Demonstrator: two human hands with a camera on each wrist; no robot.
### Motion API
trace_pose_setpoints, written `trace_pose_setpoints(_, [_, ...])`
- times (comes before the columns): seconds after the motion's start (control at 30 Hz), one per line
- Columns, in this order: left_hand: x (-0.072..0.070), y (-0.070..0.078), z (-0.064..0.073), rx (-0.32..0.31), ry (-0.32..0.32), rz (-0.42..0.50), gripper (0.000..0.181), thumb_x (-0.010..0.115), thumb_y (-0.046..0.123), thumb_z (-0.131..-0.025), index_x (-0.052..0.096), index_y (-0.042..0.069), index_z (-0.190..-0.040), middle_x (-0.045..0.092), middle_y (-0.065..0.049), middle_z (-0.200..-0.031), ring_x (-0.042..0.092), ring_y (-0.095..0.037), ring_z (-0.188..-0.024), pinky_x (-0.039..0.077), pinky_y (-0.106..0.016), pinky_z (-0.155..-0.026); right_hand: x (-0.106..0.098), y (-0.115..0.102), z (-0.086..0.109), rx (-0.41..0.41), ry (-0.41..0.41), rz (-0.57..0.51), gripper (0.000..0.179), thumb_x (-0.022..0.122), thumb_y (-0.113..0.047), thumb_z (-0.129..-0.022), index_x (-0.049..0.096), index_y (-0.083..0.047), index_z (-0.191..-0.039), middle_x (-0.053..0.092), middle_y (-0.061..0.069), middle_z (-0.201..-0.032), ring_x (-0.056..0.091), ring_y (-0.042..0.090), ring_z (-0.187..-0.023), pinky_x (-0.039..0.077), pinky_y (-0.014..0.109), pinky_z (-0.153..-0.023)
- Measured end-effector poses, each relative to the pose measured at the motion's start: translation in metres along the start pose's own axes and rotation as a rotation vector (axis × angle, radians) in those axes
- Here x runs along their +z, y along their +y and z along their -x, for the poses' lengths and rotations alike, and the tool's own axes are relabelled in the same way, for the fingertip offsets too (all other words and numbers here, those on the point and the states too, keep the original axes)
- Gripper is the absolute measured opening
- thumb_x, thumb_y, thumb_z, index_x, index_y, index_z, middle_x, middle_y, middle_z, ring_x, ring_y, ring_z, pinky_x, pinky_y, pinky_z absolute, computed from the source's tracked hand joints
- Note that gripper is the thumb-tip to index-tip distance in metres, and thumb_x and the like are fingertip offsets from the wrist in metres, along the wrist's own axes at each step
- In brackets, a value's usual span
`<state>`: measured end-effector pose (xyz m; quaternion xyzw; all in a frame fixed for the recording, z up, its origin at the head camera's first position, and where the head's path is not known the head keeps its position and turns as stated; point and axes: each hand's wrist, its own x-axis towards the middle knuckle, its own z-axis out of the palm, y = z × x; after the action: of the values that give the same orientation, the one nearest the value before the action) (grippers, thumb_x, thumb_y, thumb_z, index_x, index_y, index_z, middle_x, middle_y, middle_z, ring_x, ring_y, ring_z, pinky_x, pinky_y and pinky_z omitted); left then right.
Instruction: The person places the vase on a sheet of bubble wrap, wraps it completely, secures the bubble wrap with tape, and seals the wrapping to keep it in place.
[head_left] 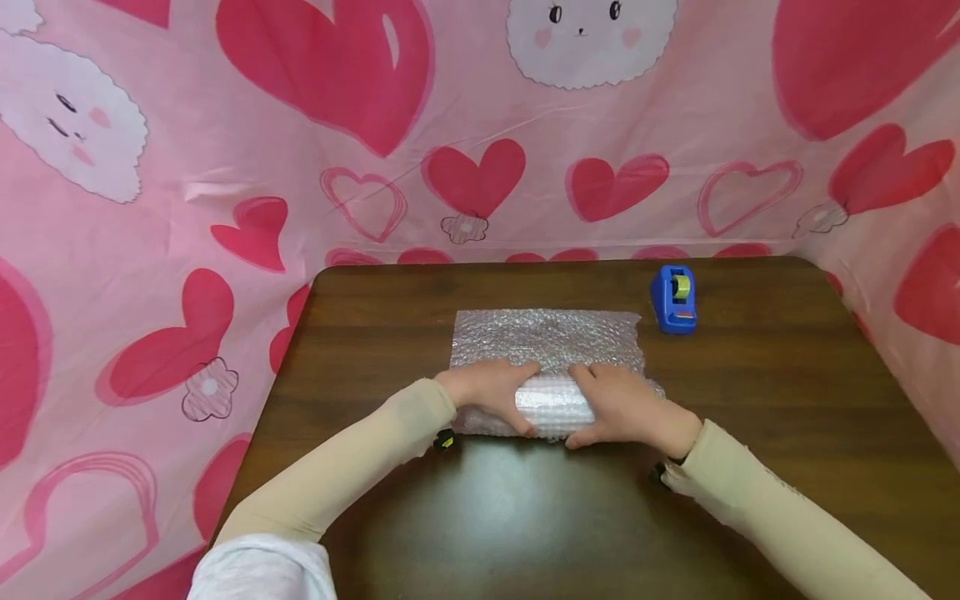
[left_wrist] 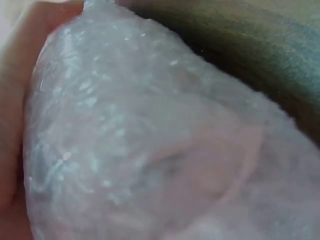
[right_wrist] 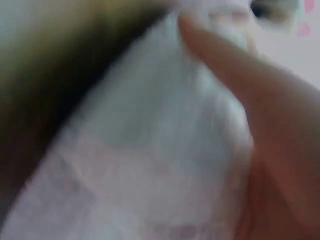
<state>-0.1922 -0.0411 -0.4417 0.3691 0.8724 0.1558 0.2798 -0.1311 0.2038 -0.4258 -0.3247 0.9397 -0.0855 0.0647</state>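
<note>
A sheet of clear bubble wrap (head_left: 540,333) lies on the dark wooden table, its near part rolled into a thick white-looking bundle (head_left: 555,404). My left hand (head_left: 491,392) grips the left part of this bundle, thumb on the near side and fingers over the far side. On the right part, my right hand (head_left: 626,404) holds it the same way, with a short stretch of roll showing between the hands. Close up in the left wrist view, the bubble wrap (left_wrist: 115,115) bulges beside the hand. The right wrist view is blurred, with a thumb (right_wrist: 225,57) along the wrap (right_wrist: 150,140).
A blue tape dispenser (head_left: 674,302) with a yellowish roll stands beyond the sheet's right edge. The wooden table (head_left: 780,392) ends at the back against a pink cloth (head_left: 540,200) printed with hearts, which also hangs at the left and right.
</note>
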Motion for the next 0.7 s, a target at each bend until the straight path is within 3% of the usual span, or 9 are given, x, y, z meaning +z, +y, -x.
trace_pose_setpoints(0.2, [0.0,-0.003,-0.001,0.022,0.022,0.07,0.086,0.084,0.054,-0.076,0.045,0.014,-0.141,0.063,0.0,-0.11,0.063,-0.013,-0.09,0.052,-0.028,-0.08,-0.007,0.014,-0.012,0.049,-0.133,-0.073,0.095,0.084,-0.067,-0.072,0.059,0.002,-0.132,0.07,0.013,-0.108,0.066,0.023,-0.086,0.056,0.048,-0.076])
trace_pose_setpoints(0.53, [0.001,-0.008,0.0,0.038,0.088,0.117,0.087,0.083,0.062,-0.074,0.042,0.015,-0.135,0.062,-0.001,-0.11,0.062,-0.014,-0.094,0.053,-0.03,-0.083,-0.005,0.02,-0.018,0.066,-0.156,-0.116,0.089,0.085,-0.062,-0.073,0.059,0.001,-0.13,0.069,0.01,-0.105,0.063,0.019,-0.083,0.056,0.044,-0.071])
trace_pose_setpoints(0.6, [0.0,-0.007,0.001,0.036,0.114,0.065,0.085,0.08,0.066,-0.074,0.045,0.018,-0.134,0.063,0.001,-0.11,0.062,-0.013,-0.095,0.052,-0.032,-0.085,-0.005,0.021,-0.02,0.067,-0.159,-0.124,0.085,0.085,-0.06,-0.073,0.061,0.001,-0.127,0.069,0.009,-0.103,0.062,0.018,-0.081,0.056,0.042,-0.069])
trace_pose_setpoints(0.7, [0.001,-0.002,0.003,0.065,0.175,-0.134,0.081,0.074,0.073,-0.077,0.052,0.02,-0.135,0.061,-0.002,-0.121,0.058,-0.017,-0.108,0.049,-0.041,-0.094,-0.005,0.022,-0.022,0.057,-0.163,-0.128,0.079,0.086,-0.058,-0.072,0.063,0.0,-0.121,0.069,0.006,-0.098,0.061,0.017,-0.078,0.055,0.041,-0.067])
